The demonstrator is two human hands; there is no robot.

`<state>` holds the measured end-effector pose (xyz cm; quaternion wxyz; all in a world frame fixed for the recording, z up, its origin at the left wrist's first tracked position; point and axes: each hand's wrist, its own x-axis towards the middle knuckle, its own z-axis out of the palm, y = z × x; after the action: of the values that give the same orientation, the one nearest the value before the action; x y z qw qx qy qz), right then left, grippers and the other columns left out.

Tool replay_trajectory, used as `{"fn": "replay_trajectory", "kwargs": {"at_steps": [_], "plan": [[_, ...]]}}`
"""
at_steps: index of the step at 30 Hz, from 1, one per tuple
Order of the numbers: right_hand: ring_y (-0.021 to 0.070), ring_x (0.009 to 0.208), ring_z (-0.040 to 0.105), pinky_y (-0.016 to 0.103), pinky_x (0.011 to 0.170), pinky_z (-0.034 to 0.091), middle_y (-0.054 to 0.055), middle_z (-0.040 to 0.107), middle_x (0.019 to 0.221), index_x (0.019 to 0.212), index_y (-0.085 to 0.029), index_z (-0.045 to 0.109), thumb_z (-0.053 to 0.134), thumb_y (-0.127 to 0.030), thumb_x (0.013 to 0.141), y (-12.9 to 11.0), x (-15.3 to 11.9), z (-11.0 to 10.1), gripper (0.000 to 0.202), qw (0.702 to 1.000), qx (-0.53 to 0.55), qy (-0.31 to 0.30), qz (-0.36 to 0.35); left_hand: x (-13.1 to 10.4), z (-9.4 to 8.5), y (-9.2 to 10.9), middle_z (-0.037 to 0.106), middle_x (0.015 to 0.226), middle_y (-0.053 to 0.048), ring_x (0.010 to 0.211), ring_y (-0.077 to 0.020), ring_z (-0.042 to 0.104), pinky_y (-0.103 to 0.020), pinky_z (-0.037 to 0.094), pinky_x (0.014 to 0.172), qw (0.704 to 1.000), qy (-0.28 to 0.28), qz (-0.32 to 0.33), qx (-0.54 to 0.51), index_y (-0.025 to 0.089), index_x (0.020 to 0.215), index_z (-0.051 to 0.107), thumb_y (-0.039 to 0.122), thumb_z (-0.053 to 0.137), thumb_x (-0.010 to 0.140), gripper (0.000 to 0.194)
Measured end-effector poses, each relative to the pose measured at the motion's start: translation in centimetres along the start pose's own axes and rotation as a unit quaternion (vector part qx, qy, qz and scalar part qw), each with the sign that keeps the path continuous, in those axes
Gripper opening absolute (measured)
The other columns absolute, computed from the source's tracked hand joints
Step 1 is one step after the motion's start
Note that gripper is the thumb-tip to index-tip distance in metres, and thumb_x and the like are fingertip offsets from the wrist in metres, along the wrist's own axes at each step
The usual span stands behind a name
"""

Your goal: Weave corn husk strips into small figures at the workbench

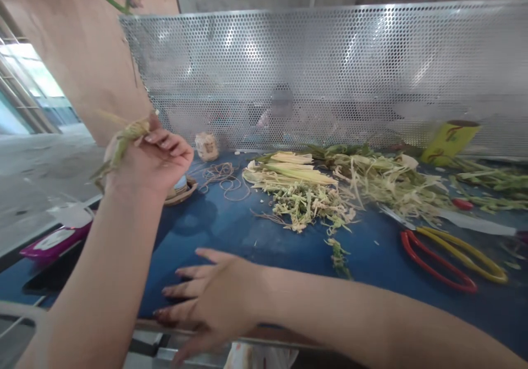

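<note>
My left hand (154, 157) is raised above the table's left side, fingers curled in a pinch. Between thumb and fingers it grips a small bundle of green plant strips (131, 132), blurred, with loose ends hanging past the wrist. My right hand (223, 292) reaches across low over the table's front edge, palm down and fingers spread, holding nothing. Whether it touches the blue tabletop (231, 234) I cannot tell. Beyond it lie a pile of pale, husk-like strips (297, 171) and a heap of small knotted green pieces (309, 201). A single green piece (339, 256) lies closer.
Scissors with red and yellow handles (449, 256) and a knife (474, 220) lie at the right. Tangled string (225, 179), a small jar (206, 146) and a shallow basket (183, 193) stand at the left. A perforated metal panel (309, 72) walls the back.
</note>
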<state>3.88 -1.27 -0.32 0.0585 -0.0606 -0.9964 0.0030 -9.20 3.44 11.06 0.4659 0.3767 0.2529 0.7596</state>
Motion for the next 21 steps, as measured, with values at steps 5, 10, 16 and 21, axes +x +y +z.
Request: {"fn": "replay_trajectory", "kwargs": {"at_steps": [5,10,16,21], "plan": [[0.0424,0.128,0.014,0.070,0.093,0.005,0.017,0.039,0.135,0.121,-0.006,0.049,0.038,-0.034,0.086,2.4,-2.8,-2.1,0.046,0.885,-0.144,0.127,0.423,-0.5,0.0,-1.1,0.031,0.036,0.007,0.036,-0.0041,0.031,-0.017,0.023,0.040,0.987,0.007,-0.095,-0.129,0.015,0.066,0.050,0.024,0.014,0.093,0.046],[0.0308,0.125,0.030,0.069,0.092,0.011,0.004,0.063,0.110,0.111,-0.025,0.056,0.047,-0.015,0.079,0.7,-3.3,-2.0,0.034,0.992,-0.070,0.041,0.098,0.3,0.2,-2.9,0.030,0.039,0.007,0.036,-0.0042,0.030,-0.017,0.025,0.039,0.988,-0.034,-0.138,-0.058,0.016,0.063,0.047,0.019,0.014,0.091,0.044],[0.0254,0.114,0.043,0.060,0.097,0.009,0.008,0.068,0.080,0.096,-0.016,0.060,0.045,-0.008,0.081,2.5,-6.9,-2.0,0.023,0.918,-0.143,0.138,0.343,-0.6,0.8,-5.1,0.033,0.041,0.005,0.036,-0.0057,0.034,-0.019,0.025,0.037,0.975,-0.044,-0.208,0.060,0.012,0.062,0.052,0.017,0.026,0.082,0.033],[0.0315,0.116,0.039,0.060,0.093,0.016,0.015,0.051,0.125,0.132,-0.021,0.035,0.060,-0.007,0.067,4.4,-11.9,-3.0,0.070,0.849,-0.118,0.176,0.484,-2.2,-0.3,-8.4,0.043,0.042,0.004,0.038,-0.0056,0.039,-0.017,0.030,0.038,0.964,0.011,-0.192,0.186,0.008,0.066,0.059,0.023,0.041,0.082,0.028]]}}
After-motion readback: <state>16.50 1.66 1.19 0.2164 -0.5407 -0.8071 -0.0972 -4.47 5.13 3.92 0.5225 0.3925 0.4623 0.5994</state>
